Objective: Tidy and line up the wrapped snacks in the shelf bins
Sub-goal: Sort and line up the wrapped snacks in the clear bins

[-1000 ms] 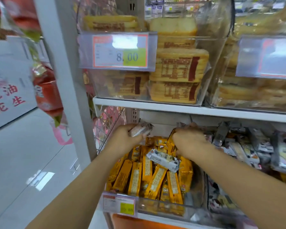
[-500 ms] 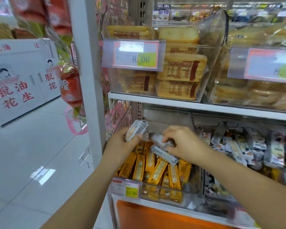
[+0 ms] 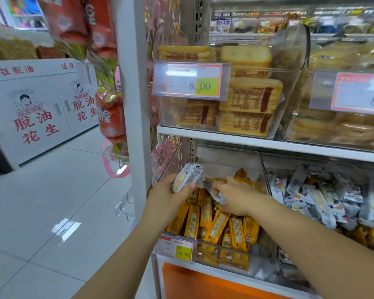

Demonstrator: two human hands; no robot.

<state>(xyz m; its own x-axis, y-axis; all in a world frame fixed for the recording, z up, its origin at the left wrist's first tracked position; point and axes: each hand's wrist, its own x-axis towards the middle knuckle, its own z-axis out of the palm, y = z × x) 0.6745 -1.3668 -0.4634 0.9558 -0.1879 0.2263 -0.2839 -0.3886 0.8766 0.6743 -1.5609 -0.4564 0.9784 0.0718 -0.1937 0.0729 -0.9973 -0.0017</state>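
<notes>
Two grey packets, judged to be strays among the yellow bars, are held one in each hand. The left hand [image 3: 166, 194] is curled round a grey packet [image 3: 187, 176] and holds it above the bars with its crimped end pointing up and away, probably to keep it out of the other hand's way. The right hand [image 3: 238, 197], close beside the left but not touching it, pinches a second grey packet [image 3: 215, 192] between thumb and fingers. Whether this packet touches the bars beneath cannot be told. The yellow bars [image 3: 205, 221] lie under both hands in a clear bin [image 3: 225, 160], most of them roughly side by side and a few skewed below the right wrist. Past a clear divider to the right of the right hand lies a loose pile of grey packets [image 3: 324, 197] in similar wrapping, likely where the two held packets belong. A price tag [image 3: 175, 247] is fixed to the bin front below the left wrist. The strays are being sorted out, and the bars are not yet lined up.
</notes>
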